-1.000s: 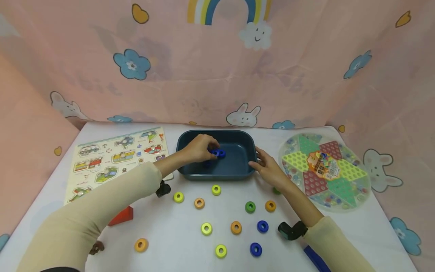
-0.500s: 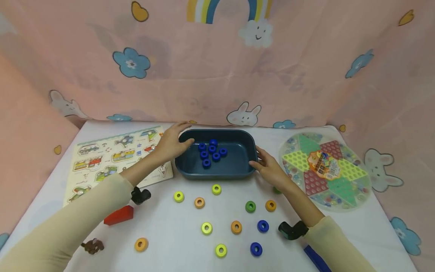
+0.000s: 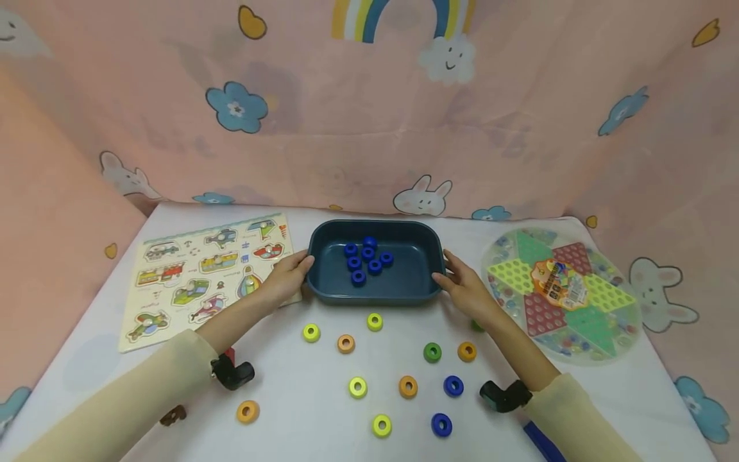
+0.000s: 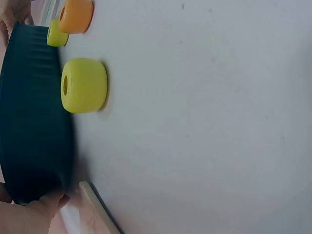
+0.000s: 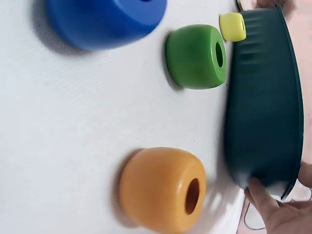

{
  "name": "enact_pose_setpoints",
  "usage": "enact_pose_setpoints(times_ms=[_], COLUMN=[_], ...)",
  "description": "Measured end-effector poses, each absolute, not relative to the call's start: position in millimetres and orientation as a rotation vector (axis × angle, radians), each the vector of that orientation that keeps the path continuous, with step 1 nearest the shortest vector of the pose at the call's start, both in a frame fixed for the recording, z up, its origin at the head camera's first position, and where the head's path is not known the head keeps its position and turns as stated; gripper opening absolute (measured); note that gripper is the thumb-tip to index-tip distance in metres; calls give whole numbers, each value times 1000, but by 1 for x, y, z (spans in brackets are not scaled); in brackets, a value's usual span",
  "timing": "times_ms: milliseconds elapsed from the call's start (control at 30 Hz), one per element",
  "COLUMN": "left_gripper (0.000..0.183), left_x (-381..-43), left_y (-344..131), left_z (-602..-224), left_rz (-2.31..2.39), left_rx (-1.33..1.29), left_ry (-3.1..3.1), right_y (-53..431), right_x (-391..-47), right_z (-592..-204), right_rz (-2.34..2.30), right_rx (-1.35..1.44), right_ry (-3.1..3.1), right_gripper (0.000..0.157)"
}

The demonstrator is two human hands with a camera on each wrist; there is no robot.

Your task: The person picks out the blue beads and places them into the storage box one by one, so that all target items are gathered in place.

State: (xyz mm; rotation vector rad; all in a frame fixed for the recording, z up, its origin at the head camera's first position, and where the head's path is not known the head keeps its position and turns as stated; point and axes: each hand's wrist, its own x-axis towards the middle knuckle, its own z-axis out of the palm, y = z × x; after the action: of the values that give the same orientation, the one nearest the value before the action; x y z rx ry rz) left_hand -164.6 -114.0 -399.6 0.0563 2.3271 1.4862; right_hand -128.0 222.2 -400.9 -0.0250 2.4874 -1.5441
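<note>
The head view is showing the inside of the dark tray [image 3: 412, 263] at the back middle of the white table [image 3: 300, 398], while both wrist views are mainly showing its outer wall. The left hand [image 3: 287, 277] is gripping the tray's left end, and the right hand [image 3: 462, 282] is gripping its right end. The left wrist view is showing the left thumb pressing on the wall; the right wrist view is showing one digit pressing on the wall and another lying by the rim.

Only the head view is showing the seven blue beads [image 3: 358, 277] lying inside the tray. On the table, it is showing four yellow beads [image 3: 357, 387], four orange beads [image 3: 408, 387], two loose blue beads [image 3: 453, 386] and two green beads [image 3: 432, 352], one being partly hidden by the right forearm. The left wrist view is catching two yellow and one orange; the right wrist view is catching one of each colour.

One puzzle board [image 3: 190, 298] is lying left of the tray, and one round game board [image 3: 545, 308] is lying to the right.
</note>
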Motion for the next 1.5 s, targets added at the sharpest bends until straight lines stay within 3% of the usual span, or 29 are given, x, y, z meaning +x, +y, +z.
enact_pose_setpoints(times_ms=[333,533,833,1500], left_gripper=[50,51,51,50], left_x=[-162,-163,-166,-165], left_y=[-109,-112,-113,-113], left_z=[-400,-399,-399,-403], left_rz=[1522,1496,1549,1548], left_rx=[-44,-69,-71,-98], left_ry=[2286,2301,2254,2267], right_y=[234,230,227,246], right_x=[-65,-33,-23,8], right_z=[-402,-410,-416,-422], right_rz=[-1567,-1545,-1537,-1226], right_rx=[6,-151,-182,-525], right_ry=[2542,2444,2429,2621], right_gripper=[52,40,46,38])
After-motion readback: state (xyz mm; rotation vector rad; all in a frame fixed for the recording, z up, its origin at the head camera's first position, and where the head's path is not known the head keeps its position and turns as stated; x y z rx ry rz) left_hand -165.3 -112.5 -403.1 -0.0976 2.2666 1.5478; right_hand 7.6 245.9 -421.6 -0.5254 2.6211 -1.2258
